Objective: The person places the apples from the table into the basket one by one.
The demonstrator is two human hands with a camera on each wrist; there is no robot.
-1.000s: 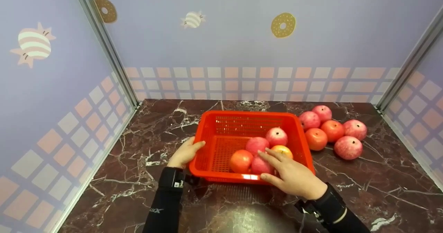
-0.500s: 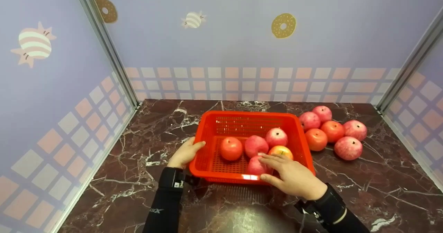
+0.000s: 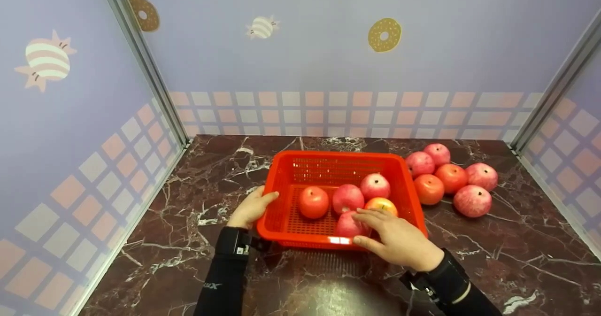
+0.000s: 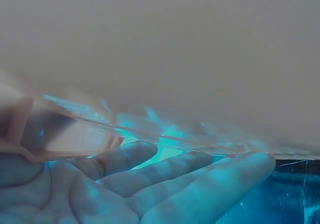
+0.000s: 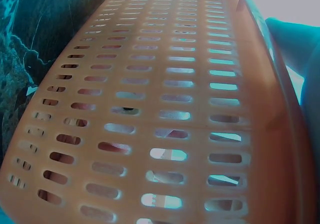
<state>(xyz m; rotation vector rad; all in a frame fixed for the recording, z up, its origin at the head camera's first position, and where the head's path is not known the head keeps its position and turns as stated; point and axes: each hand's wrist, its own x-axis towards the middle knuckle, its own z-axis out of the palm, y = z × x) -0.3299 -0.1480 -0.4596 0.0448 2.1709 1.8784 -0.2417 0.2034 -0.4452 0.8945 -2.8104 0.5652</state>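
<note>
A red plastic basket [image 3: 338, 154] sits on the table with several fruits inside. My left hand [image 3: 249, 210] holds its left side, thumb over the rim and fingers stretched along the outer wall; these fingers [image 4: 200, 184] show in the left wrist view. My right hand [image 3: 399, 241] is over the front right corner, its fairly straight fingers overlapping a pink apple [image 3: 350, 224]. Behind that apple lie another pink apple [image 3: 348, 197], a paler apple [image 3: 375, 184] and a yellow-red apple [image 3: 382, 205], partly covered by the fingers. Farther left is an orange-red fruit [image 3: 313, 202].
Right of the basket, more fruits are grouped on the dark marbled table [image 3: 178, 241], among them a mottled pink apple [image 3: 473, 200] and an orange-red fruit [image 3: 429, 189]. Patterned wall panels [image 3: 328, 62] enclose the back and sides. The right wrist view shows the basket's slotted wall [image 5: 150, 84].
The orange-red fruit in the basket has rolled back and left, away from the right hand. The front pink apple has shifted slightly left. Both hands have hardly moved.
</note>
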